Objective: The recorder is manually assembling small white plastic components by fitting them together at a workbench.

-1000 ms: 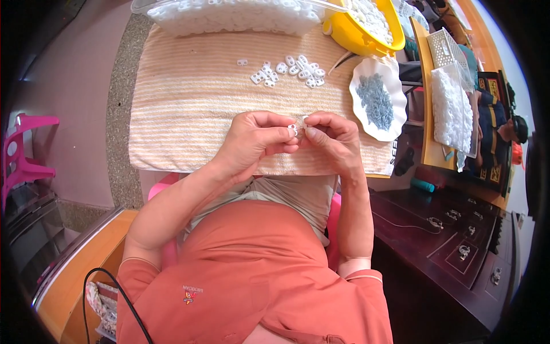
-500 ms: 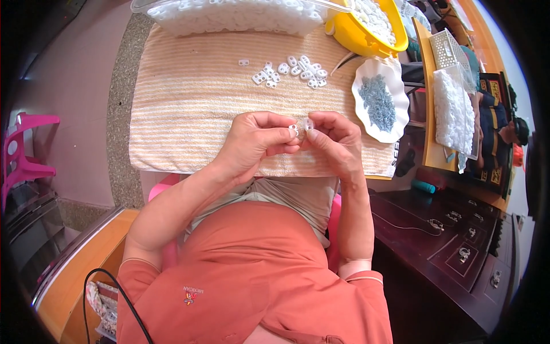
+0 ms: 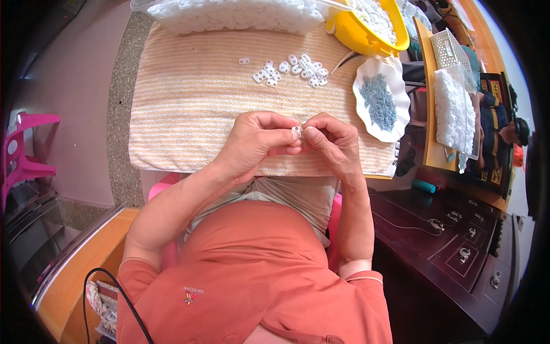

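Observation:
Over the near part of the towel-covered table, my left hand point(image 3: 255, 139) pinches a small white plastic piece with holes point(image 3: 296, 130) between thumb and fingertips. My right hand point(image 3: 334, 140) is closed in a pinch right against it. The white oval plastic piece in its fingers is now mostly covered by the thumb and forefinger. Farther off on the towel lie a loose group of small white square pieces point(image 3: 266, 75) and, beside it, several white oval pieces with holes point(image 3: 307, 69). One white piece point(image 3: 244, 61) lies apart to the left.
A clear tub of white pieces point(image 3: 235, 17) stands at the far edge. Next to it is a yellow basin point(image 3: 366, 43) with white pieces. A white wavy-rimmed dish point(image 3: 395, 135) of small grey screws sits at the right. A striped towel point(image 3: 183, 114) covers the table.
My right hand has moved slightly left and turned, bringing its oval piece against the piece in my left hand. The oval piece showed clearly before and is now mostly hidden.

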Tool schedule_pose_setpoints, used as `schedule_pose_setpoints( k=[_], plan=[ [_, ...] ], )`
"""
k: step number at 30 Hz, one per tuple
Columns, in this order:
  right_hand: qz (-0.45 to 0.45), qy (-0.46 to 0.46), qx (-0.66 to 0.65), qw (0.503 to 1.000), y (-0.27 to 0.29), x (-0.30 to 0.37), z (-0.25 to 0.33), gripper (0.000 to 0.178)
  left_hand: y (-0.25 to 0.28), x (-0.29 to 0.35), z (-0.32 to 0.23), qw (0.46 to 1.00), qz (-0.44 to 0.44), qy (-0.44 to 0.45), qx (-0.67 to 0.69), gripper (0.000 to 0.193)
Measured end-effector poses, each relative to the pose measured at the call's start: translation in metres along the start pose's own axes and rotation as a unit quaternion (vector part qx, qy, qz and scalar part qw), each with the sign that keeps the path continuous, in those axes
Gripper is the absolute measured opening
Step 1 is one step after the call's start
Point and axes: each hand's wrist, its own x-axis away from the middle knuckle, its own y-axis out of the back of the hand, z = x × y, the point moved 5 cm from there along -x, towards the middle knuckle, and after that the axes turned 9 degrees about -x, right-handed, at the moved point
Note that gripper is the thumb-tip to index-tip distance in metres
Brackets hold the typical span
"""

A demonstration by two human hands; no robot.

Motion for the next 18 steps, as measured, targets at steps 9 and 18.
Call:
schedule_pose_setpoints(
  k=[9,18],
  plan=[
    [0.015,0.009,0.040,0.999,-0.0014,0.0015,0.0051,0.008,-0.0008,-0.0007,0.0004,1.000,0.013,0.004,-0.005,0.020],
    [0.025,0.022,0.031,0.999,-0.0032,0.0014,0.0058,0.006,-0.0003,-0.0004,-0.0011,1.000,0.014,0.011,-0.023,0.021]
  ],
)
